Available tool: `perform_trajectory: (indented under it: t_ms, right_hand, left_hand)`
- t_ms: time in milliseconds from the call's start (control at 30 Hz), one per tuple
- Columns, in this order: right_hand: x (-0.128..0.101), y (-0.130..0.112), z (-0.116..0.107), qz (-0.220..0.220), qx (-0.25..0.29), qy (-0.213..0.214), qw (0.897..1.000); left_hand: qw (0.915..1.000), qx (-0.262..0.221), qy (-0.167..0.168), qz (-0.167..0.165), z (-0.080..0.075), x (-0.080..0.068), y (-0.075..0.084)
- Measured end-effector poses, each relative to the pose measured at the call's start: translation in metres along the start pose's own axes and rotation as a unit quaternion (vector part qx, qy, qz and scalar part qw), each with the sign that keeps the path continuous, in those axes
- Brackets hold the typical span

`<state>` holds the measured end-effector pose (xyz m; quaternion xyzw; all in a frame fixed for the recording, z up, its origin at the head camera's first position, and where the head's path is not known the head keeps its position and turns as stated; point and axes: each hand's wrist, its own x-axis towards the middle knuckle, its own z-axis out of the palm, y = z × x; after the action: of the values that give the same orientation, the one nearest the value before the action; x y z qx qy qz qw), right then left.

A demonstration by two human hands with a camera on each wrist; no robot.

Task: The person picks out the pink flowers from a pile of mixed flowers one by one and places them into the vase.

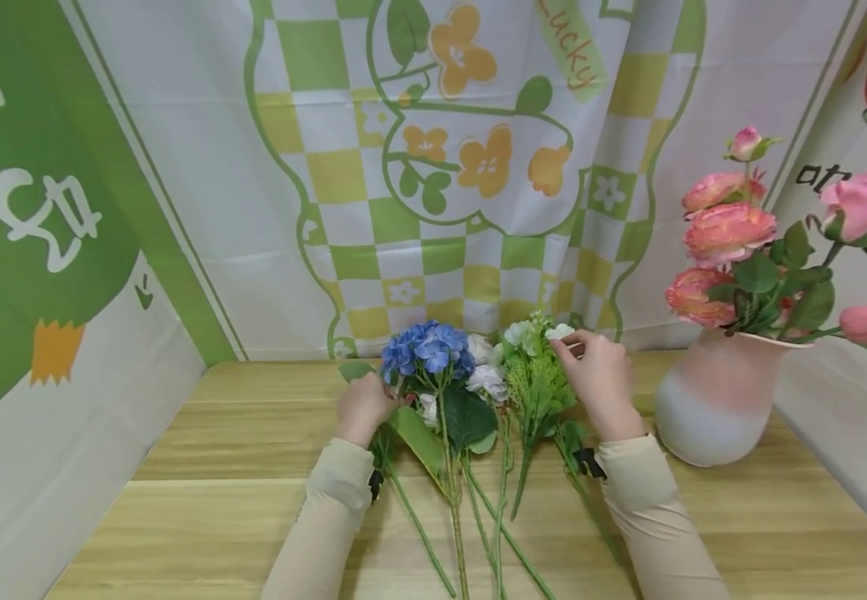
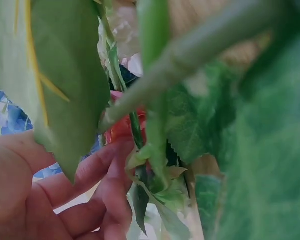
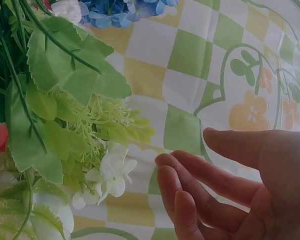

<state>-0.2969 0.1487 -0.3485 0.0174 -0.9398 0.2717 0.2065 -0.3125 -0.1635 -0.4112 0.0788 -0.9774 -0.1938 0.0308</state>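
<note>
On the tabletop (image 1: pixel 741 517), the left hand (image 1: pixel 362 406) lies among the stems, its fingers (image 2: pixel 97 167) loosely curled against a leaf (image 2: pixel 65 75) below the blue bloom (image 1: pixel 428 348). Right of it, the green sprig (image 1: pixel 534 375) lies just beside the right hand (image 1: pixel 602 375), whose fingers (image 3: pixel 205 177) are relaxed, slightly spread, holding nothing. A vase (image 1: pixel 711 400) stands further right.

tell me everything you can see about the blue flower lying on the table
The blue flower is a rounded cluster of many small blue petals, with an artificial, fabric-like look, on a long thin green stem with broad dark green leaves. It lies flat on the wooden table, head toward the backdrop and stem running back toward the person. It lies leftmost among the flowers on the table, white blooms close on its right. The left hand rests by a leaf just below its head.
</note>
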Motion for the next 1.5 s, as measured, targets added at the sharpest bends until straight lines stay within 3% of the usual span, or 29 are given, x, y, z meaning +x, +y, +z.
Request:
perform_trajectory:
  t_ms: [267, 533, 1167, 1500]
  right_hand:
    - [0.003, 0.003, -0.001, 0.013, 0.007, -0.015, 1.0]
    - [0.003, 0.006, -0.006, 0.03, 0.024, -0.024, 0.999]
    - [0.002, 0.006, -0.01, 0.033, 0.016, -0.025, 0.999]
    - [0.002, 0.008, -0.009, 0.031, 0.02, -0.024, 0.999]
  left_hand:
    - [0.9996, -0.024, 0.001, -0.016, -0.002, 0.0, -0.003]
    - [0.9974, -0.058, 0.034, -0.024, -0.009, 0.001, -0.008]
    - [0.9843, -0.097, 0.142, 0.039, -0.02, -0.001, -0.006]
    - [0.9775, -0.123, 0.161, 0.059, -0.026, -0.004, 0.0]
